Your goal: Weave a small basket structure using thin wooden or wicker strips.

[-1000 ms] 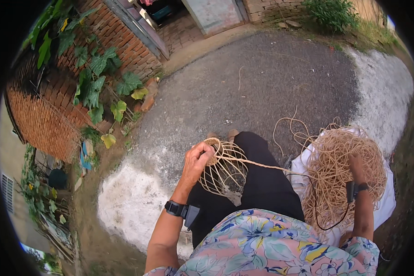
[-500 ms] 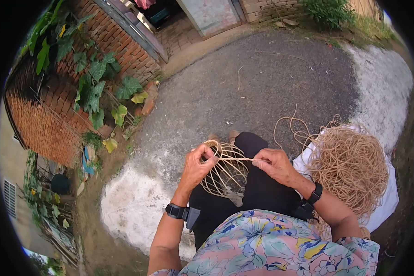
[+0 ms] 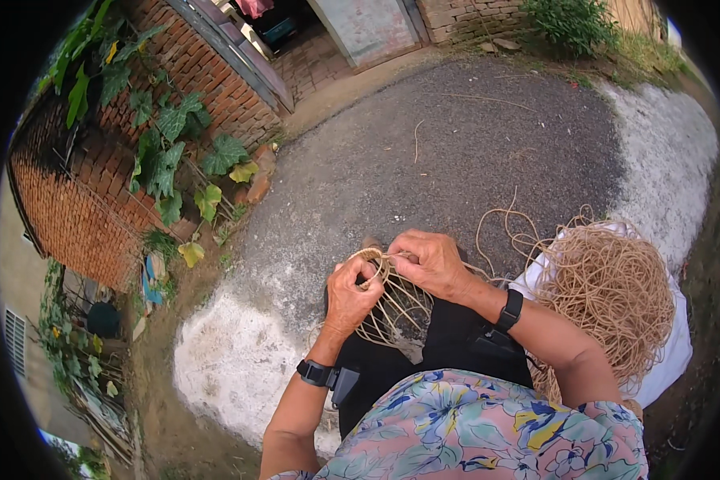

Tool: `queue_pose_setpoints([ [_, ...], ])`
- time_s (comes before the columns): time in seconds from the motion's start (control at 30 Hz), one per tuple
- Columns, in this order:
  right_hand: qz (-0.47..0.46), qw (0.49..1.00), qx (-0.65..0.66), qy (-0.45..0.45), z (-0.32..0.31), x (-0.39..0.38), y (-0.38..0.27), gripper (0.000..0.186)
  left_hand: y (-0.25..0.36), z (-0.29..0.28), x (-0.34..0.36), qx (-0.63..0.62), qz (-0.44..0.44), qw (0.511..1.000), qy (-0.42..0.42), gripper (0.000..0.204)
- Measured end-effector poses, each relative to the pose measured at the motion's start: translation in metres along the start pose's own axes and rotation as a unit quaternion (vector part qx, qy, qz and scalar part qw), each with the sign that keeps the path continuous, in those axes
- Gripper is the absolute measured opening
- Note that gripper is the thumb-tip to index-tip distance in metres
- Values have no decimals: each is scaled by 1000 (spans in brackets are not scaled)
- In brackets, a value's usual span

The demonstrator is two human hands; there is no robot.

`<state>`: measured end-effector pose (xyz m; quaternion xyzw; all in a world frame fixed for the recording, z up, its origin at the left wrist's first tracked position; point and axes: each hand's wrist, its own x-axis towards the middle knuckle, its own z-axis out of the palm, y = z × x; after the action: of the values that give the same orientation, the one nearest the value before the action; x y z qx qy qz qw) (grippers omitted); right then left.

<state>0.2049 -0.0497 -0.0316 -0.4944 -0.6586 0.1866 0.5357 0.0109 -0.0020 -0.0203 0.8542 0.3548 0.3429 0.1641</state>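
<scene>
A half-made pale basket frame point(image 3: 396, 312) of thin curved strands with a round braided rim sits over my dark-trousered thighs. My left hand point(image 3: 354, 292) is closed on the rim at its left side. My right hand point(image 3: 428, 264) pinches a tan cord against the top right of the rim, just beside my left hand. Loose cord trails right toward a large tangled heap of tan cord point(image 3: 604, 296) on a white sheet point(image 3: 668, 356). Black straps with small devices point(image 3: 500, 320) are on both wrists, and my shoes are mostly hidden.
Dark paved ground point(image 3: 456, 160) with white patches point(image 3: 228, 364) lies around me. Brick walls point(image 3: 80, 224), leafy vines point(image 3: 168, 172) and loose sticks stand on the left. An open doorway point(image 3: 304, 56) is at the top, with a bush point(image 3: 568, 24) to its right.
My right hand came from the cord heap, drew in along the cord and now sits at the rim. My left hand turned slightly and shifted a little right and down.
</scene>
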Motion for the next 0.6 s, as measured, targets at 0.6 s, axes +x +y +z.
queue_pose_setpoints([
  [0.6,10,1000,-23,0,4,-6,2,11,5,0,2,30,14,999,-23,12],
])
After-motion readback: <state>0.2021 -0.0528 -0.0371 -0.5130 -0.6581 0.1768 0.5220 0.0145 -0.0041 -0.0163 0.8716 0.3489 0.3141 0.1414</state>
